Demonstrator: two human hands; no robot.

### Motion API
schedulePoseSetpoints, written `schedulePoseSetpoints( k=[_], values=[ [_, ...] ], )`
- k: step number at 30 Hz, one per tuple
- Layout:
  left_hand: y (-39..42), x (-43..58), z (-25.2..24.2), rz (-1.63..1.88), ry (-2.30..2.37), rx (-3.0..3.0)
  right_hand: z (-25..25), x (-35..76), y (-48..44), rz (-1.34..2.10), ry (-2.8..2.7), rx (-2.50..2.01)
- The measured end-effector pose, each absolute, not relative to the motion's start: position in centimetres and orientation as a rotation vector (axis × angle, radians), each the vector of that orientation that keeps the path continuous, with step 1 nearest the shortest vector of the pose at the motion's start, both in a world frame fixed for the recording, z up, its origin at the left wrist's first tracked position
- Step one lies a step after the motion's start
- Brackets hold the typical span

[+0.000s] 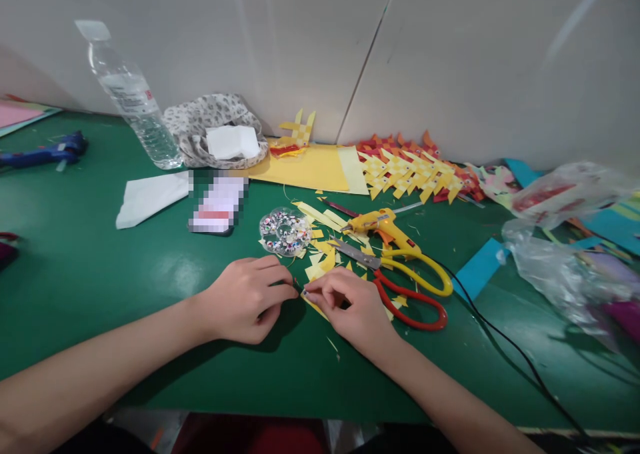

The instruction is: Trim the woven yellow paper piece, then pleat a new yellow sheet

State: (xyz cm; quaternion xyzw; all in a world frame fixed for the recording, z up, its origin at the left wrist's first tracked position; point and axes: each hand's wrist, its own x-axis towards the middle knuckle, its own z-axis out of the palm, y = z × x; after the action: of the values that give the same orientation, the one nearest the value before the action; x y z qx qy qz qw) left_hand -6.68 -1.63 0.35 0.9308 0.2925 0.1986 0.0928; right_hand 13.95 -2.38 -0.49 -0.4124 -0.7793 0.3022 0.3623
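Note:
My left hand point(255, 299) is closed, thumb and fingertips pinched together; whatever may be between them is too small to make out. Almost touching it, my right hand point(356, 311) pinches a small yellow paper piece point(316, 305), mostly hidden under the fingers. A tiny dark dot shows at the right fingertips. Just beyond the hands lies a clear flower-shaped case point(285, 231) of small black, white and coloured pieces. Yellow paper scraps point(320, 262) are scattered beside it. Scissors point(367, 257) with one yellow and one red handle rest close to my right hand.
A yellow glue gun point(385, 226) lies behind the scissors, its black cord point(510, 344) running right. Folded yellow paper fish point(405, 171) line the wall. A water bottle point(133, 101), phone point(219, 204), patterned cloth pouch point(215, 111) and plastic bags point(550, 274) also occupy the green table.

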Motion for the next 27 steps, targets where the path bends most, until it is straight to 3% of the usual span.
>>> schedulePoseSetpoints(
  k=[22, 27],
  values=[
    [-1.75, -6.56, 0.42, 0.571, 0.905, 2.734, -0.51, 14.40, -2.22, 0.829, -1.920, -1.149],
    [-1.87, -6.24, 0.76, 0.347, 0.861, 2.841, -0.45, 14.51, -2.24, 0.854, -1.856, -1.167]
  ],
)
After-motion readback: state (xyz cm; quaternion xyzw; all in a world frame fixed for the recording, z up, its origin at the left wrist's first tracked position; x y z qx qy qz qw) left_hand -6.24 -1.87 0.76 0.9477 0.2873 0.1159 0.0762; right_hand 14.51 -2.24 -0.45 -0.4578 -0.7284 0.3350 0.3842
